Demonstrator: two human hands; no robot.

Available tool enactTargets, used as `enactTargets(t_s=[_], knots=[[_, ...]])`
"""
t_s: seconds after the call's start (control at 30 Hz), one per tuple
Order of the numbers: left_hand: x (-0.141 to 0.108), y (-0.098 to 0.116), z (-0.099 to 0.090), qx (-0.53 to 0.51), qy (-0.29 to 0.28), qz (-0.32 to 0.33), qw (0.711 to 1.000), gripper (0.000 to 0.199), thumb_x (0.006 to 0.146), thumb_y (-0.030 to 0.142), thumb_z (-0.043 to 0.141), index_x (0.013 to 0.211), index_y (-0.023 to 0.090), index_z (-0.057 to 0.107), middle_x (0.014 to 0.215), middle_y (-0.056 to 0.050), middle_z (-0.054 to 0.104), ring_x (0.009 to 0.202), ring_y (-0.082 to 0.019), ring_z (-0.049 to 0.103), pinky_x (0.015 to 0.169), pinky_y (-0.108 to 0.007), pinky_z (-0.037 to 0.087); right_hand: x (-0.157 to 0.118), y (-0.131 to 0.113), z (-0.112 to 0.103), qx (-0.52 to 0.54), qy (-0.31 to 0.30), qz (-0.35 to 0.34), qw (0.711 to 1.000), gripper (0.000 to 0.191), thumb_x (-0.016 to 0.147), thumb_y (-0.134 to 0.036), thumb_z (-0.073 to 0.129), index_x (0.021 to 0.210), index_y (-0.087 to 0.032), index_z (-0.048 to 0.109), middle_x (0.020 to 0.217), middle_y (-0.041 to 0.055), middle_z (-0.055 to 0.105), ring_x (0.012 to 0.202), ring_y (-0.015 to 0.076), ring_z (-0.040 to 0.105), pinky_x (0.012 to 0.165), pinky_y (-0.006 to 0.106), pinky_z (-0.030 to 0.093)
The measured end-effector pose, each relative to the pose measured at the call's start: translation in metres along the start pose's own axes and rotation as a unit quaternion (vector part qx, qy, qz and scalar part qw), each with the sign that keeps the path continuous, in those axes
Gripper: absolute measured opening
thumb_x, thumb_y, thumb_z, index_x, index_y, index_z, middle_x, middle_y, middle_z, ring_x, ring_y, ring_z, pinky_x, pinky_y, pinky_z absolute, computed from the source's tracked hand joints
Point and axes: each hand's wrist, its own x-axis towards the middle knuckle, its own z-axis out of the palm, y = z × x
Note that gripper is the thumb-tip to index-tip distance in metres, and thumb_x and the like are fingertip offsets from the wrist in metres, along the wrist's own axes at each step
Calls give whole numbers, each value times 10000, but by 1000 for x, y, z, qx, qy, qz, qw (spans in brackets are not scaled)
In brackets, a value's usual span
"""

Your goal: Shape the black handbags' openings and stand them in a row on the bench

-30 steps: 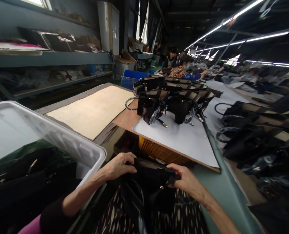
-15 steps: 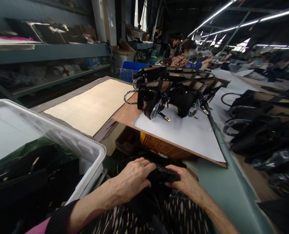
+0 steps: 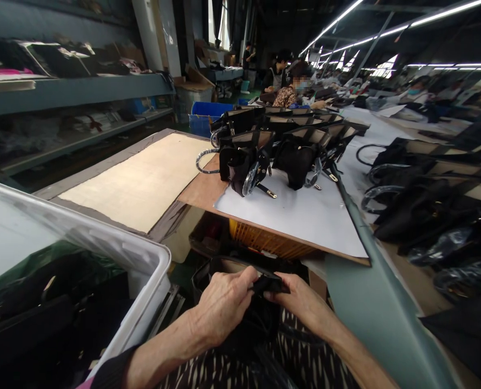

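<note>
A black handbag rests on my lap, over a patterned garment. My left hand is closed in a pinch at the bag's top edge, with the fingertips partly hidden from view. Just to the right, my right hand grips a black flap or strap of the same bag between thumb and fingers. The two hands are close together, with that dark piece between them. Behind them part of the bag's light inner lining shows.
Several black handbags with wrapped handles stand on white paper ahead. More bags lie at right. A white bin holding black items is at left. A yellow basket sits under the table. Co-workers sit farther back.
My left hand has closed into a tighter pinch at the bag's edge. The bag's top has opened to show more lining. The view has shifted slightly to the right.
</note>
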Motion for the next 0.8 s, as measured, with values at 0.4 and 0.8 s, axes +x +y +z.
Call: enactTargets(t_s=[0.4,0.8], knots=[[9,-5,-8,-12,-33,64,997,185,754,94,451,751,188,611,706,15,613,681,-122,561,615,-187,375,-3,-3,4,-77,21,-17,997,144,679,-271,583,799,-198,614,734,-37,625,710,158,541,602,215,356],[17,-9,-10,-137,-110,35,984,250,732,120,451,786,215,676,794,28,675,773,-140,588,694,-187,402,-16,-22,4,-115,53,-122,984,256,782,-226,463,1012,-245,573,1020,9,567,950,155,528,843,247,393]])
